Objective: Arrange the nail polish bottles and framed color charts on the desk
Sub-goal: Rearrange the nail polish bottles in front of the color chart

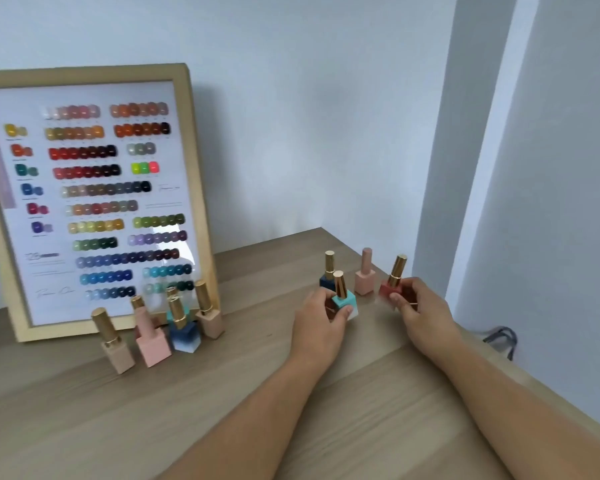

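Near the desk's (222, 393) right edge, left hand (321, 318) grips a turquoise bottle (343, 299); right hand (421, 311) grips a red bottle (390, 289); both bottles upright.

The chart (90, 199) carried small print and signature-like scrawls, all too blurred to read; the bottles showed no legible labels.
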Tool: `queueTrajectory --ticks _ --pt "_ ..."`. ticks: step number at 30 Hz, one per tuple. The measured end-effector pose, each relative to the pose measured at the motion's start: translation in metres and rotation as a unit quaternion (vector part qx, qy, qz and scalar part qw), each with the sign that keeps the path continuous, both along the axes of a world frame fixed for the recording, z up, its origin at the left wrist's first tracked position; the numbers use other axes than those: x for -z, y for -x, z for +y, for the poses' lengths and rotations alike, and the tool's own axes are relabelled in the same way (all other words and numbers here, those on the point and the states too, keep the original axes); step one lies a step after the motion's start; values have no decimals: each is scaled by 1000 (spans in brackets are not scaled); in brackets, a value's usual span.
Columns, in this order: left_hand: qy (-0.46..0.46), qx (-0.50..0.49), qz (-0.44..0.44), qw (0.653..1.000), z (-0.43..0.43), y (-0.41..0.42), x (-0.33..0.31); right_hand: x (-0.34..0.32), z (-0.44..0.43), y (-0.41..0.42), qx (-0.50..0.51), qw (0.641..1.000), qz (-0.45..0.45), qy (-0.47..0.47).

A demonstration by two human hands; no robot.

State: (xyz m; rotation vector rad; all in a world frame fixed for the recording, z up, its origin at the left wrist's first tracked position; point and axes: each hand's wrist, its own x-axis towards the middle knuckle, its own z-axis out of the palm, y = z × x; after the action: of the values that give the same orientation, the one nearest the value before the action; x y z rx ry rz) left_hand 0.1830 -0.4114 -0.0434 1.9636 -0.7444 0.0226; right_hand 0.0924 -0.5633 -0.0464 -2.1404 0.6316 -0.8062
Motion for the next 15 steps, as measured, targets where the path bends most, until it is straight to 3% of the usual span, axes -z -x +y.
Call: queueTrajectory --ticks 15 --pt "-52 -28 -51 997 -41 -13 5 2 -25 -18 0 998 64 3"
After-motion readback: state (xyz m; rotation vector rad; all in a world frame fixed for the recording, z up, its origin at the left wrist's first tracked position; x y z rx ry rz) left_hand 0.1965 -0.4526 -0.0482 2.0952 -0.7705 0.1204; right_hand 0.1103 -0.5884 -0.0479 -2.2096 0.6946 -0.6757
